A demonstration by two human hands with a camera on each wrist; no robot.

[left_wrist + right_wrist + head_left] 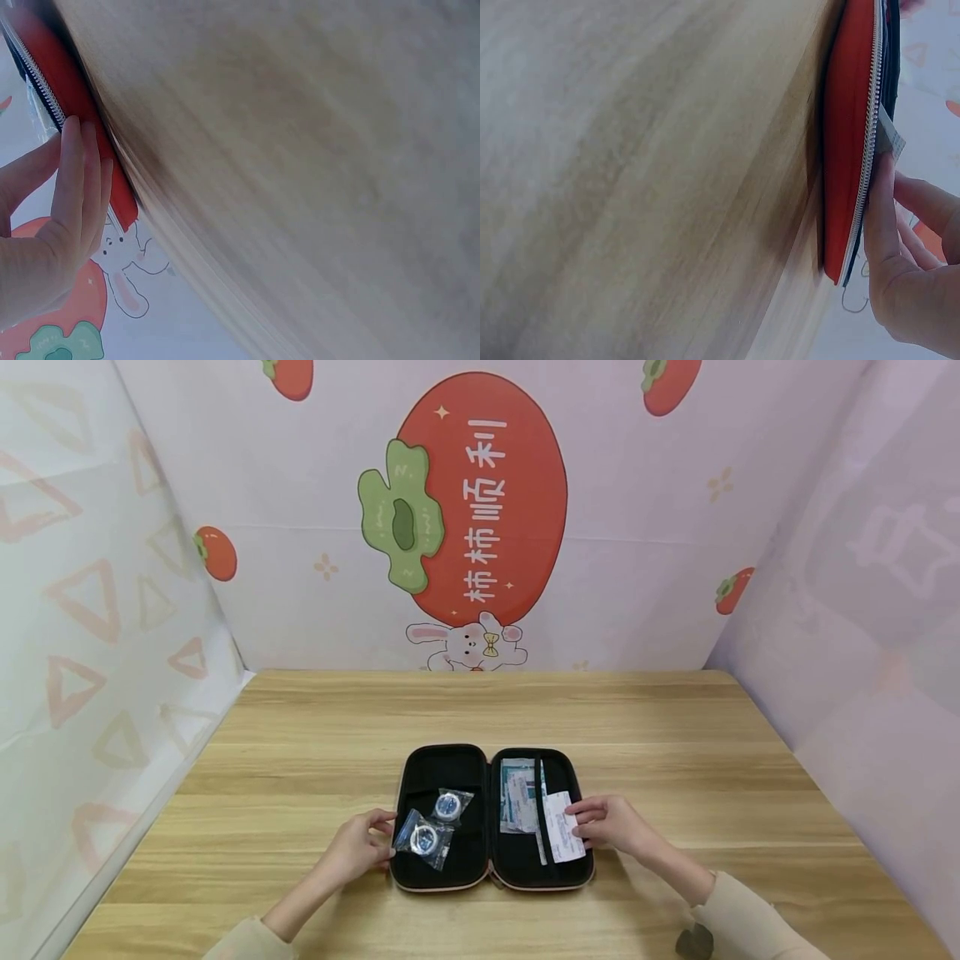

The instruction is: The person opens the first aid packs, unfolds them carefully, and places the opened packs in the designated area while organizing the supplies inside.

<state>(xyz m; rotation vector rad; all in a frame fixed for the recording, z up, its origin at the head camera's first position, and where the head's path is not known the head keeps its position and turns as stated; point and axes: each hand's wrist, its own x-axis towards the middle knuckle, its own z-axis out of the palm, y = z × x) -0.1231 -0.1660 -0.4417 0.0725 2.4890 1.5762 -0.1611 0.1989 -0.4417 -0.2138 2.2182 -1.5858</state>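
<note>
An unfolded zip case [442, 881], black inside and red outside, lies on the table. My left hand [358, 845] is at its left edge; in the left wrist view its nearly straight fingers [69, 172] rest against the red side and zipper. Within the left half lie two small clear bags, each with a round white roll [424, 839], [447, 807]. At the right half my right hand [611, 822] pinches the edge of a white paper packet [562, 831], which sits beside a black elastic strap [540, 793]. Left of the strap are teal-and-white packets [517, 789].
The wooden table [300, 735] surrounds the case. Behind stands a white backdrop [622, 593] printed with persimmons and a rabbit, with printed sheets along both sides. A dark object [694, 942] shows by the right sleeve.
</note>
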